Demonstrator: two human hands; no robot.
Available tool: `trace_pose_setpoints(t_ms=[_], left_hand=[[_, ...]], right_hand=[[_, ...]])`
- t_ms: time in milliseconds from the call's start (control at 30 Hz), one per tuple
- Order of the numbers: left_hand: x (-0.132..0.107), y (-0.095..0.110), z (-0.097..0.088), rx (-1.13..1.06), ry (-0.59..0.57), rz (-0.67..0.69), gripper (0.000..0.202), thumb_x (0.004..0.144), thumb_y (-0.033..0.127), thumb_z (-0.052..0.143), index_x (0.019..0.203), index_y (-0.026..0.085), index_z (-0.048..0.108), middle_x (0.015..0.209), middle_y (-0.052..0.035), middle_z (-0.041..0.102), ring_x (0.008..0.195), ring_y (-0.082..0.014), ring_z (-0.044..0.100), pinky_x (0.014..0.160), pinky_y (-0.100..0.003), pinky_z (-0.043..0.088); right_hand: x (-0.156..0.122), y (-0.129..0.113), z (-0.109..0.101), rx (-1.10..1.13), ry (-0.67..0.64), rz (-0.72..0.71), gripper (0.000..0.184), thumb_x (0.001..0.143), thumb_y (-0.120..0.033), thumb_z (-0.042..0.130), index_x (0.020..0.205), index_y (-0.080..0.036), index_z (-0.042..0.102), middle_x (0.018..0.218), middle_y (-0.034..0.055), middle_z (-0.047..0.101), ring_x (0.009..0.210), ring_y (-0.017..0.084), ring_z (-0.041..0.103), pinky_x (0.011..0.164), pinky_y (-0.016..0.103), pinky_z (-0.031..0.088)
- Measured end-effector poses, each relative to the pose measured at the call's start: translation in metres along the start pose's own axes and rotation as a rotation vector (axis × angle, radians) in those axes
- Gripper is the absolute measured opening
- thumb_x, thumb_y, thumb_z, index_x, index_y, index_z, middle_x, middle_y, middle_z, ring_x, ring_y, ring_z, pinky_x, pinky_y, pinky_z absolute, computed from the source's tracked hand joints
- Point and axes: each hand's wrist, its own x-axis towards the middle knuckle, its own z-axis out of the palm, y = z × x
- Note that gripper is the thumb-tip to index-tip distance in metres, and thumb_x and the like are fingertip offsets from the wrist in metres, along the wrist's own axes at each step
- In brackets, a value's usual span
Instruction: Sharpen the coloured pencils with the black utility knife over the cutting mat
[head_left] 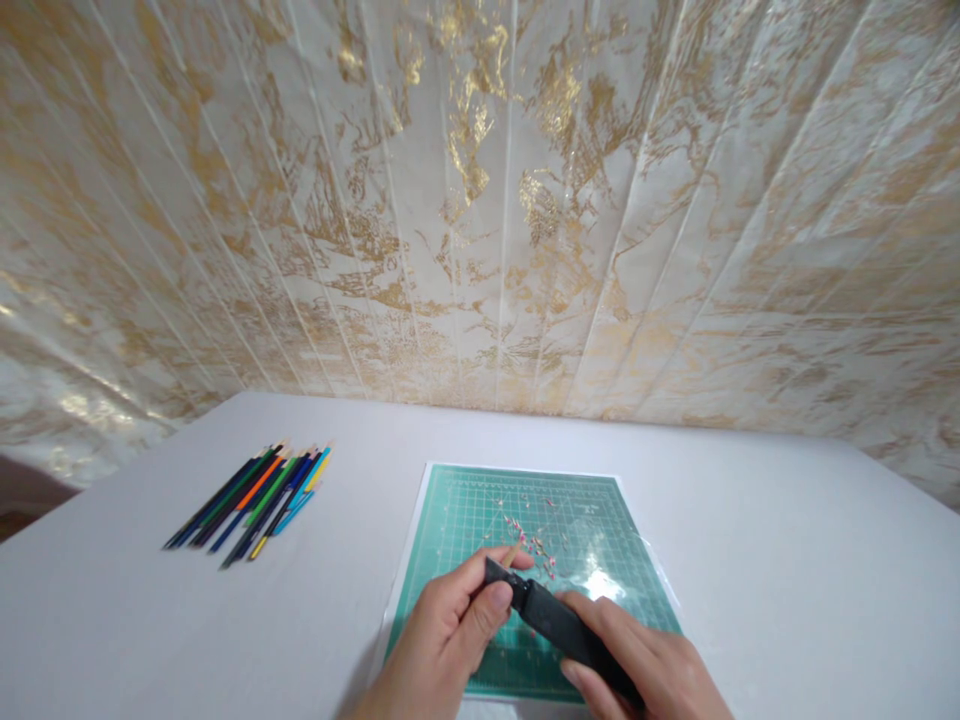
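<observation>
In my right hand point(637, 645) is a black-handled knife point(559, 620), its handle slanting up and to the left. My left hand point(461, 620) is closed around a pencil point(511, 556), of which only the bare wooden tip shows; the rest is hidden by my fingers. The knife's dark blade end meets the pencil near my left thumb, which lies against it. Just beyond the tip, small pink and wood-coloured shavings point(536, 548) are scattered over a green cutting mat point(457, 505) with a white grid.
Several coloured pencils point(262, 500) lie side by side in a loose row on the left of the white table point(787, 560). Behind the table's far edge hangs a white and gold patterned covering point(480, 250). Light glares off the mat's right side.
</observation>
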Motion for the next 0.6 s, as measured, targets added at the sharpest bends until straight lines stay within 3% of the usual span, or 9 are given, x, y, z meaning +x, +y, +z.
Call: trace_pose_setpoints(t_ms=[133,367,467,600], left_hand=[[-0.001,-0.005,-0.001,-0.012,0.036,0.014,0.047,0.092,0.058,0.056,0.116,0.019,0.069,0.06,0.0064,0.039,0.052,-0.0112,0.031,0.047,-0.022,0.022],[0.002,0.002,-0.001,0.005,0.026,0.105,0.04,0.093,0.055,0.057,0.101,0.019,0.071,0.088,-0.002,0.061,0.075,-0.0156,0.046,0.065,-0.022,0.036],[0.003,0.003,-0.001,0.025,0.051,0.082,0.041,0.091,0.058,0.057,0.086,0.018,0.066,0.08,0.0003,0.055,0.073,-0.0156,0.043,0.067,-0.024,0.036],[0.005,-0.001,0.0,0.024,0.099,0.043,0.045,0.086,0.062,0.061,0.072,0.02,0.054,0.069,0.0052,0.038,0.064,-0.0136,0.031,0.058,-0.024,0.029]], right_hand=[[0.0,-0.001,0.0,-0.032,0.037,-0.039,0.029,0.11,-0.039,0.031,0.135,-0.027,0.04,0.092,0.0044,0.076,0.068,0.015,0.077,0.057,0.019,0.058],[-0.001,-0.004,0.01,-0.086,0.175,0.004,0.034,0.11,-0.045,0.025,0.13,-0.028,0.047,0.087,0.004,0.077,0.061,0.015,0.076,0.052,0.02,0.056],[-0.001,-0.005,0.011,-0.117,0.175,-0.001,0.034,0.111,-0.044,0.024,0.13,-0.027,0.046,0.088,0.0048,0.077,0.061,0.016,0.076,0.051,0.02,0.056],[0.0,-0.005,0.01,-0.145,0.176,-0.009,0.034,0.111,-0.041,0.023,0.13,-0.025,0.046,0.091,0.0065,0.078,0.064,0.016,0.077,0.052,0.02,0.057]])
